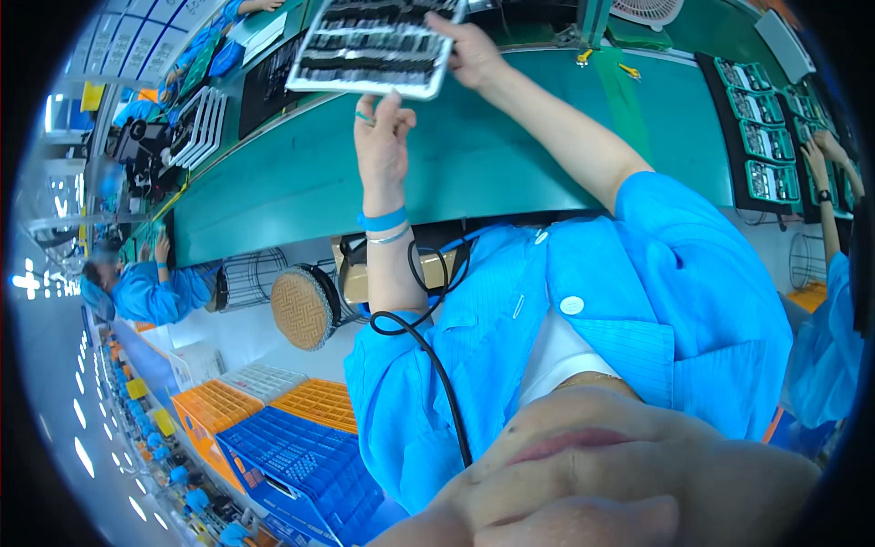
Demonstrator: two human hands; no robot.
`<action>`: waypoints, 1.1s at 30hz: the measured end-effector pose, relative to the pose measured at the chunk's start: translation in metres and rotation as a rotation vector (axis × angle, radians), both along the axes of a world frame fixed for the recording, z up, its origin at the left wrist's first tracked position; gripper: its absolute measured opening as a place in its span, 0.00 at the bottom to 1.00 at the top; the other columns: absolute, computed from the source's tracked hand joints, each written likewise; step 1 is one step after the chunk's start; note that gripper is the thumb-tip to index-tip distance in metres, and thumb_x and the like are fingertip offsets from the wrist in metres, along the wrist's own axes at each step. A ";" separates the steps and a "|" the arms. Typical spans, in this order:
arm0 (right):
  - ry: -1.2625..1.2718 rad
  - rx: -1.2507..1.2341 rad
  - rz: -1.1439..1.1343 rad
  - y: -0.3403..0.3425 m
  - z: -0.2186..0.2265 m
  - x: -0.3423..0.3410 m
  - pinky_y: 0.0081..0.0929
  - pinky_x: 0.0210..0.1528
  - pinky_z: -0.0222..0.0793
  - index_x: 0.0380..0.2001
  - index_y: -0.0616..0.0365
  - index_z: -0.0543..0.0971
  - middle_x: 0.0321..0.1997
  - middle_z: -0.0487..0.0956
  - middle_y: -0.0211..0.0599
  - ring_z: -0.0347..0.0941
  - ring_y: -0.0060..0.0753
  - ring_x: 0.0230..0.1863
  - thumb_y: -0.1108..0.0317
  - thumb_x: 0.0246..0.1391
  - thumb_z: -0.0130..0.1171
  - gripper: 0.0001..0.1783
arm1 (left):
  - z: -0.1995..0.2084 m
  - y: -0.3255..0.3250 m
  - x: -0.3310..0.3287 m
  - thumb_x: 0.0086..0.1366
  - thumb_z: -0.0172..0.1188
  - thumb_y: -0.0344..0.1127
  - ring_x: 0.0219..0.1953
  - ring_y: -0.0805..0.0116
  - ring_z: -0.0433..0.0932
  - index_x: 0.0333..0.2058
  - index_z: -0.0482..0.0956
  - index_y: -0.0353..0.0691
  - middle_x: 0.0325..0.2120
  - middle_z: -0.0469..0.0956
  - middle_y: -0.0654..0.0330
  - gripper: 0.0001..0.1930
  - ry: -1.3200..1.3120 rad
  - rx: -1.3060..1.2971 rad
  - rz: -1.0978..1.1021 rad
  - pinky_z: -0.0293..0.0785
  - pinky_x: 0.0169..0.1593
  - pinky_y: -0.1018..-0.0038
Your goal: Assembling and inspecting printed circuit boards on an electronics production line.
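Note:
A white tray (301, 84) filled with rows of dark, thin parts is held tilted above the green bench at the top of the head view. My right hand (471, 56) grips its right side, fingers closed over the rim. At the near edge, my left hand (381, 146) has its fingers curled against the rim; their grip is partly hidden. A blue wrist strap (383, 220) circles my left wrist, and a black cord hangs beside that arm. The kind of small parts in the tray cannot be made out.
The green bench (510, 137) runs across, with yellow-handled tools (629, 71) at its far side. Stacked white trays (199, 128) stand at left; green trays of parts (767, 141) lie at right near a co-worker's hands (820, 150). A woven stool (303, 308) and blue crate (292, 456) sit below.

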State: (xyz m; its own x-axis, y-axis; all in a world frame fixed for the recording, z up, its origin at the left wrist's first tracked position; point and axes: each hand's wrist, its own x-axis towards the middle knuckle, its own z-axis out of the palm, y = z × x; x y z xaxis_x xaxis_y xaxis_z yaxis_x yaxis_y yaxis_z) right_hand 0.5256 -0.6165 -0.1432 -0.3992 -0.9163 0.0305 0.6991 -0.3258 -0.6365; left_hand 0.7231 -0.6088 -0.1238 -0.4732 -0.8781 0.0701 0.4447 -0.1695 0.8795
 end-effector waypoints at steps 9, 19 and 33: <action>0.011 0.043 0.372 0.060 0.008 -0.118 0.36 0.44 0.80 0.49 0.60 0.77 0.42 0.84 0.43 0.82 0.37 0.40 0.58 0.63 0.55 0.18 | 0.003 -0.040 0.017 0.68 0.41 0.68 0.26 0.82 0.66 0.58 0.66 0.25 0.39 0.79 0.61 0.44 0.170 0.227 -0.344 0.62 0.26 0.85; -0.105 -0.018 0.520 0.041 -0.023 -0.148 0.35 0.47 0.79 0.47 0.58 0.78 0.40 0.85 0.38 0.82 0.38 0.42 0.43 0.65 0.49 0.27 | -0.024 -0.008 -0.023 0.67 0.60 0.38 0.17 0.80 0.66 0.40 0.76 0.39 0.29 0.81 0.64 0.09 0.099 0.293 -0.358 0.61 0.21 0.84; 0.826 -0.403 -0.282 0.288 0.155 -0.065 0.10 0.13 0.51 0.59 0.70 0.68 0.50 0.78 0.58 0.53 0.10 0.12 0.41 0.61 0.56 0.41 | -0.066 -0.044 -0.174 0.64 0.62 0.27 0.25 0.64 0.78 0.34 0.75 0.32 0.28 0.79 0.54 0.06 0.190 0.268 -0.168 0.72 0.25 0.78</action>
State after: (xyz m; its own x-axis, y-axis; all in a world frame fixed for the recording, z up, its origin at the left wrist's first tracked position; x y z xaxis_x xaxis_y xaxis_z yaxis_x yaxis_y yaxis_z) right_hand 0.4603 -0.3281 0.0116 -0.3144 -0.6494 0.6924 -0.0574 -0.7151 -0.6967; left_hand 0.5495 -0.6528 -0.1894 -0.6133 -0.7882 -0.0512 0.5421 -0.4672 0.6985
